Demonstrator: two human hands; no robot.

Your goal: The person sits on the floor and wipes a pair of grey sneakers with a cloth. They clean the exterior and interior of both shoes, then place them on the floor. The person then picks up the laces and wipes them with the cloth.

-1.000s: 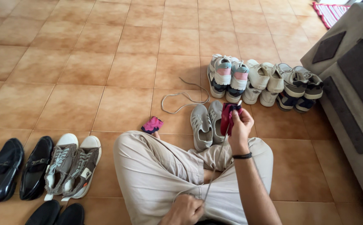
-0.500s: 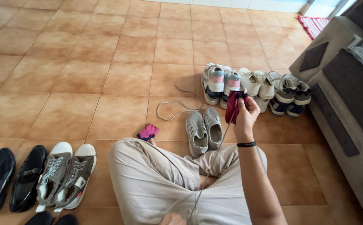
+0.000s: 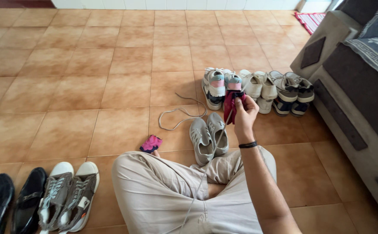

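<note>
Maroon shoe in rt hand, lace hanging

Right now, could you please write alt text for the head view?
A seated person's right hand holds up a dark red and pink shoe with a grey lace trailing down to the lap. Pairs of shoes stand on the tiled floor; the left hand is out of view.

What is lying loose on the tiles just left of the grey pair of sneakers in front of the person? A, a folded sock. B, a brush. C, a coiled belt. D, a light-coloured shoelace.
D: a pale loose shoelace lies curled in a loop on the floor, beside the grey sneakers, with nothing threaded through it.
</note>
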